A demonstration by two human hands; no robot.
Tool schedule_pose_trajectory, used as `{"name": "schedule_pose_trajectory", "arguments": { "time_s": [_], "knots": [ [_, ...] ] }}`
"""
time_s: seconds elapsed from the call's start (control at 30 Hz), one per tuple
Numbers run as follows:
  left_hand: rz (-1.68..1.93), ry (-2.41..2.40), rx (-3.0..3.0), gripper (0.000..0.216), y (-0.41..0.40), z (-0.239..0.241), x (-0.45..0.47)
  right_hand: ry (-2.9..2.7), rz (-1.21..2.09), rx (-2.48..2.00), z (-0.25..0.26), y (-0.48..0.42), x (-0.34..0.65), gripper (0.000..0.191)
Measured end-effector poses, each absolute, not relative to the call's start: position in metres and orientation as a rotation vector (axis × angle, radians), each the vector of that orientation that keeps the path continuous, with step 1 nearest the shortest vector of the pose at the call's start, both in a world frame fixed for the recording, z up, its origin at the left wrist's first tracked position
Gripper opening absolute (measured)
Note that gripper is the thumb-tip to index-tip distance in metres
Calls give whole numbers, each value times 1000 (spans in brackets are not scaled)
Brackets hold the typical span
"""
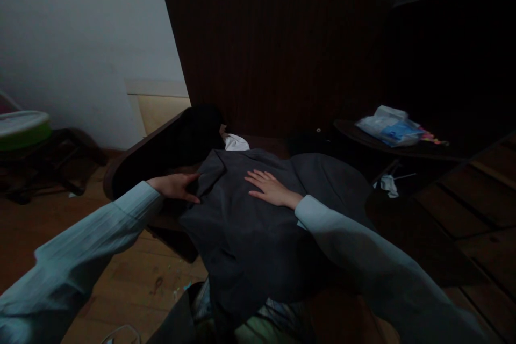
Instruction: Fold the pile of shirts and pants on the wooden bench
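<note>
A dark grey garment (250, 226) lies spread over a dark wooden surface (133, 161) in front of me. My right hand (269, 188) rests flat on the cloth near its top, fingers stretched out and a little apart. My left hand (175, 186) lies at the garment's left edge, fingers extended and touching a fold of the fabric. Both arms wear pale blue sleeves. A small piece of white cloth (236, 143) shows just beyond the garment's top.
A dark side table (363, 137) at the right holds white and blue plastic bags (389, 126). Crumpled white paper (387, 184) lies below it. A green and white round object (22, 128) stands at far left. Wooden floor (133, 274) below; dark panelled wall behind.
</note>
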State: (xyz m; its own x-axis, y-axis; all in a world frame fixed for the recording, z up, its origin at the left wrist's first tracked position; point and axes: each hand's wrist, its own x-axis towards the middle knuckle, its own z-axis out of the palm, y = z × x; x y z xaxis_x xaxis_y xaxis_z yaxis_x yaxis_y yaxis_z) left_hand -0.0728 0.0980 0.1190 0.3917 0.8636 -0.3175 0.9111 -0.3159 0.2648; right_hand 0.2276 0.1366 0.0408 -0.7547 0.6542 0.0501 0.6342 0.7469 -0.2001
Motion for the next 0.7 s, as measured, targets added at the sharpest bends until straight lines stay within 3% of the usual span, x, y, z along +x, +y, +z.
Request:
{"name": "schedule_pose_trajectory", "arguments": {
  "time_s": [0.3,0.7],
  "knots": [
    [-221,1993,2407,40,84,82,-46,-2743,215,-1161,41,125,223,56],
    [-34,2035,2481,31,97,69,-46,-2599,200,-1467,36,71,221,64]
  ]
}}
